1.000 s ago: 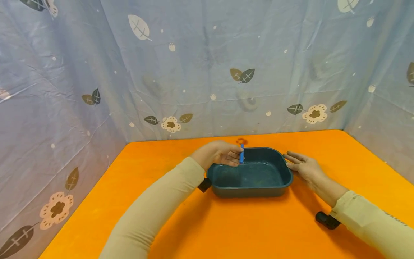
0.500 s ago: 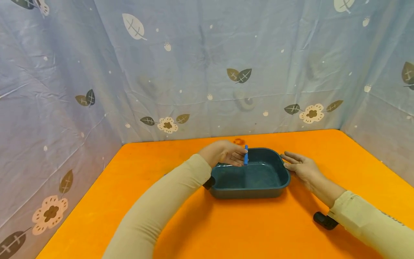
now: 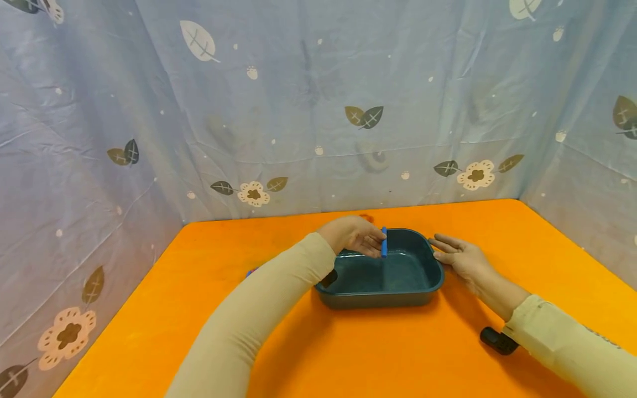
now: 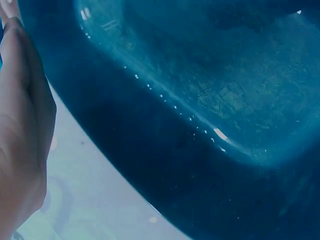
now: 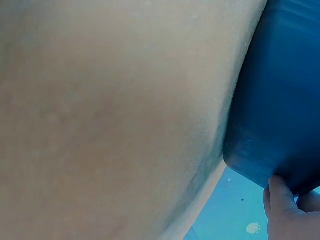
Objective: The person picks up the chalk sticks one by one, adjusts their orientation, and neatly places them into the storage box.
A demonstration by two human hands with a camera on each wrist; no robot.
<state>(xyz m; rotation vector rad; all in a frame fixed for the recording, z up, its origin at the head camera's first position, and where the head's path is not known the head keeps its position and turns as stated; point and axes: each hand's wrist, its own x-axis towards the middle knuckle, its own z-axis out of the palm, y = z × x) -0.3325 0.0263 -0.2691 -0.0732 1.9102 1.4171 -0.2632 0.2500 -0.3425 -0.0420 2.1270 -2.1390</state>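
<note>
In the head view, a dark teal rectangular basin (image 3: 378, 300) with rounded corners stands on the orange table. My left hand (image 3: 354, 235) is over its back rim and pinches a short blue stick (image 3: 384, 243), held nearly upright above the basin's inside. The left wrist view shows the side of that hand (image 4: 22, 125) beside the basin's rim; the stick is mostly hidden there. At the basin's right end, my right hand (image 3: 468, 262) has its fingers extended, fingertips at the outer wall and rim. Its thumb (image 5: 280, 192) lies against the blue-looking wall in the right wrist view.
A small blue and pink item (image 3: 250, 272) peeks out behind the left sleeve (image 3: 269, 298). A reddish mark (image 3: 367, 218) shows near the table's back edge. Patterned curtains (image 3: 298, 110) enclose the orange table (image 3: 398, 354) at the back and sides.
The left hand has moved right over the basin with the blue stick. The small coloured item has come into view behind the left sleeve. The right hand stays at the basin's end.
</note>
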